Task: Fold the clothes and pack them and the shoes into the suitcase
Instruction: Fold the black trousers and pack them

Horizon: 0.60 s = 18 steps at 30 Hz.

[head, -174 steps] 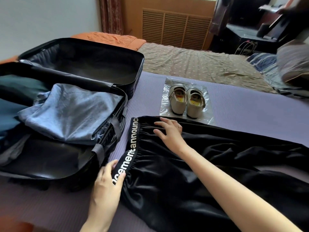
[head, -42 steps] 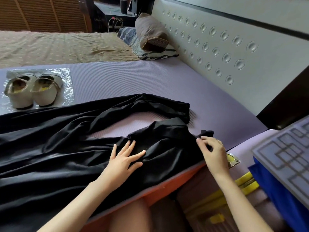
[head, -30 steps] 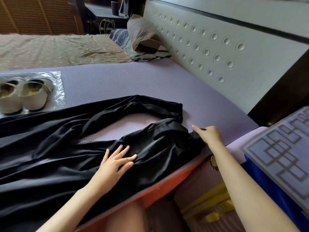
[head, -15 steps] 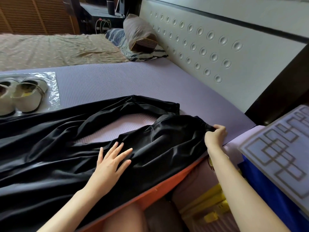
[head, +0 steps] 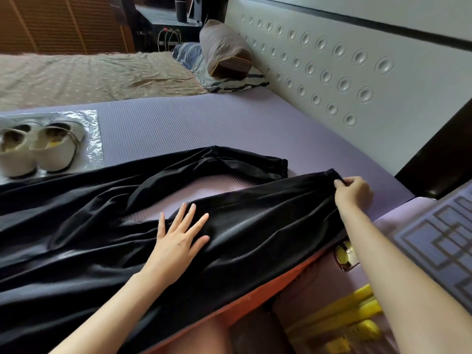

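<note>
Black shiny trousers [head: 255,221] lie spread across the purple mat [head: 204,123], legs pointing right. My left hand [head: 178,236] rests flat with spread fingers on the near leg. My right hand [head: 353,191] pinches the cuff of that near leg, pulled out straight toward the mat's right end. The far leg lies bent, its cuff [head: 281,167] beside the near one. A pair of cream shoes [head: 38,146] stands on a clear plastic sheet [head: 94,139] at the left. The suitcase is out of view.
A padded headboard [head: 357,72] runs along the right. Pillows [head: 224,54] and a beige bedspread [head: 89,77] lie beyond the mat. A patterned blue-grey object [head: 439,241] and yellow straps [head: 344,315] sit at the lower right, off the bed edge.
The view swung right from the suitcase to the trouser legs. My right hand gripped the bunched near cuff and drew it out to the right, straightening the leg; my left hand stayed flat on it.
</note>
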Each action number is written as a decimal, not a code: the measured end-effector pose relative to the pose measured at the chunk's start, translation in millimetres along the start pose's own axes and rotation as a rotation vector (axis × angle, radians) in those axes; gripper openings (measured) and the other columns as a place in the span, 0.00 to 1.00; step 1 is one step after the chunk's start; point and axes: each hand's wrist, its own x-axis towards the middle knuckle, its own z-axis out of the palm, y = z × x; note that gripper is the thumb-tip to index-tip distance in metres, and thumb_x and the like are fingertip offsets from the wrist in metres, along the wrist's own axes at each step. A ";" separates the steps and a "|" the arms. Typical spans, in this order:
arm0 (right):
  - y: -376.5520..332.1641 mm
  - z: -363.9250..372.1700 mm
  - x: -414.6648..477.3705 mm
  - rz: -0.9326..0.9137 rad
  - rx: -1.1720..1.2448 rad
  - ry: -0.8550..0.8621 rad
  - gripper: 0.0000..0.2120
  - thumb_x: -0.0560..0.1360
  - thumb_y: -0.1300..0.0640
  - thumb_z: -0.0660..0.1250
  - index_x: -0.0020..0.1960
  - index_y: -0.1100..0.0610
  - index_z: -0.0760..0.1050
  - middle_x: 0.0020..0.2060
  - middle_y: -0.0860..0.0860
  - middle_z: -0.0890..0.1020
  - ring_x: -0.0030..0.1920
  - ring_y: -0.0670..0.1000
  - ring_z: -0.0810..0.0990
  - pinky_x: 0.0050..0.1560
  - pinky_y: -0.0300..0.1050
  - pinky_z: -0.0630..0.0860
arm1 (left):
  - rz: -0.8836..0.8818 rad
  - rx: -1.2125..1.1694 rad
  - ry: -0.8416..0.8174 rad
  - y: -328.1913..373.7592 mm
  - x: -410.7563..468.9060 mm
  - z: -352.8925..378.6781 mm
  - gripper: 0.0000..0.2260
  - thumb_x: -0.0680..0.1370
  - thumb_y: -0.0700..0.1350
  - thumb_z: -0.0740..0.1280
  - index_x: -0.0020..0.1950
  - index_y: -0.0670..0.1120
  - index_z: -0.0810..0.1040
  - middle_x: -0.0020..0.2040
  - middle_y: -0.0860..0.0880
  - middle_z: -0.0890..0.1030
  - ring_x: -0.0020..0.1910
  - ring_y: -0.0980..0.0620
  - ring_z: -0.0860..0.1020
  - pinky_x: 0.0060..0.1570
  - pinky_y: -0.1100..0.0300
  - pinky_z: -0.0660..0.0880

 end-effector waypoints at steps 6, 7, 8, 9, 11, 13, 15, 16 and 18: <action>8.2 2.2 14.4 0.099 -0.085 -0.086 0.11 0.77 0.53 0.65 0.54 0.58 0.78 0.56 0.60 0.80 0.58 0.63 0.76 0.60 0.52 0.70 | -0.112 -0.066 0.050 -12.3 24.1 -4.3 0.26 0.80 0.55 0.58 0.76 0.48 0.59 0.75 0.46 0.62 0.75 0.48 0.58 0.72 0.49 0.51; 10.0 5.1 13.4 0.089 -0.085 -0.098 0.12 0.77 0.51 0.65 0.53 0.58 0.78 0.55 0.60 0.81 0.58 0.63 0.76 0.59 0.52 0.70 | -0.100 -0.087 0.126 -16.0 28.9 -6.7 0.23 0.78 0.51 0.64 0.72 0.45 0.67 0.68 0.44 0.71 0.69 0.45 0.67 0.68 0.49 0.60; 10.7 7.5 12.7 0.068 -0.085 -0.098 0.13 0.76 0.49 0.66 0.53 0.58 0.77 0.54 0.60 0.81 0.58 0.63 0.76 0.58 0.52 0.70 | -0.090 -0.101 0.183 -19.7 34.2 -9.6 0.20 0.76 0.48 0.68 0.66 0.44 0.74 0.60 0.44 0.77 0.61 0.43 0.74 0.62 0.49 0.67; 10.9 9.5 12.3 0.047 -0.087 -0.093 0.14 0.76 0.49 0.66 0.53 0.59 0.76 0.54 0.61 0.80 0.58 0.63 0.75 0.57 0.52 0.70 | -0.089 -0.105 0.218 -22.7 38.4 -11.9 0.16 0.74 0.46 0.70 0.61 0.44 0.78 0.53 0.45 0.80 0.55 0.42 0.76 0.56 0.49 0.70; 10.8 11.2 12.1 0.020 -0.100 -0.069 0.13 0.76 0.51 0.67 0.53 0.59 0.77 0.53 0.62 0.80 0.60 0.63 0.73 0.59 0.52 0.68 | -0.107 -0.130 0.233 -23.9 44.2 -17.8 0.09 0.73 0.45 0.71 0.52 0.46 0.82 0.46 0.48 0.80 0.49 0.45 0.77 0.51 0.51 0.71; 10.0 10.6 14.0 -0.009 -0.118 -0.014 0.10 0.77 0.53 0.65 0.50 0.60 0.80 0.51 0.63 0.81 0.59 0.64 0.73 0.59 0.52 0.66 | -0.189 -0.253 0.241 -21.1 47.8 -21.4 0.05 0.75 0.45 0.69 0.48 0.46 0.82 0.43 0.50 0.80 0.47 0.48 0.76 0.49 0.53 0.71; 7.6 9.5 18.1 -0.018 -0.116 0.039 0.11 0.78 0.54 0.63 0.51 0.61 0.79 0.52 0.64 0.81 0.57 0.65 0.75 0.58 0.53 0.67 | -0.281 -0.397 0.234 -19.9 51.6 -22.3 0.06 0.78 0.46 0.66 0.46 0.46 0.80 0.42 0.50 0.80 0.46 0.49 0.77 0.48 0.53 0.72; 5.9 9.2 19.8 -0.017 -0.116 0.055 0.11 0.79 0.54 0.62 0.53 0.61 0.79 0.53 0.64 0.81 0.56 0.65 0.76 0.57 0.53 0.68 | -0.311 -0.442 0.220 -20.0 53.5 -23.4 0.07 0.79 0.47 0.64 0.45 0.46 0.79 0.42 0.50 0.80 0.46 0.48 0.77 0.48 0.53 0.72; 4.4 11.2 23.6 -0.033 -0.131 0.064 0.11 0.79 0.56 0.61 0.54 0.62 0.77 0.54 0.65 0.80 0.55 0.65 0.76 0.56 0.53 0.69 | -0.326 -0.450 0.160 -22.5 56.8 -23.2 0.08 0.80 0.48 0.62 0.46 0.47 0.79 0.43 0.49 0.81 0.47 0.46 0.78 0.49 0.52 0.73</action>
